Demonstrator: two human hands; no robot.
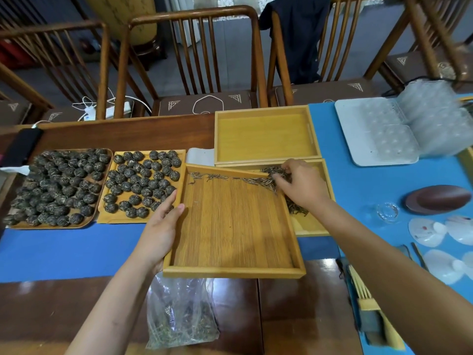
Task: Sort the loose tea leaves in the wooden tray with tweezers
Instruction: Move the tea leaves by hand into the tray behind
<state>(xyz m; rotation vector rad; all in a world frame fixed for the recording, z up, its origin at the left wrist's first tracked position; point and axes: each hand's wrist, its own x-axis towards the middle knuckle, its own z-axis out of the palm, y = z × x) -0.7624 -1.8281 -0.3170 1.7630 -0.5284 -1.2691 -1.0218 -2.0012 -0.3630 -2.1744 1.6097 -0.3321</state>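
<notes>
Here, left hand (163, 224) gripping the tilted wooden tray (230, 226), right hand (302, 185) pinching loose tea leaves (258, 180).

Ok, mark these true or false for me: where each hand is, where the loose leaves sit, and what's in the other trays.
1. The left hand grips the left edge of the tilted wooden tray. True.
2. The right hand holds tweezers. False: its bare fingers are on the loose tea leaves.
3. The leaves lie along the tray's near edge. False: along its far edge.
4. The two trays on the left hold tea balls. True.
5. The tray at the back is full of leaves. False: it looks empty.
</notes>
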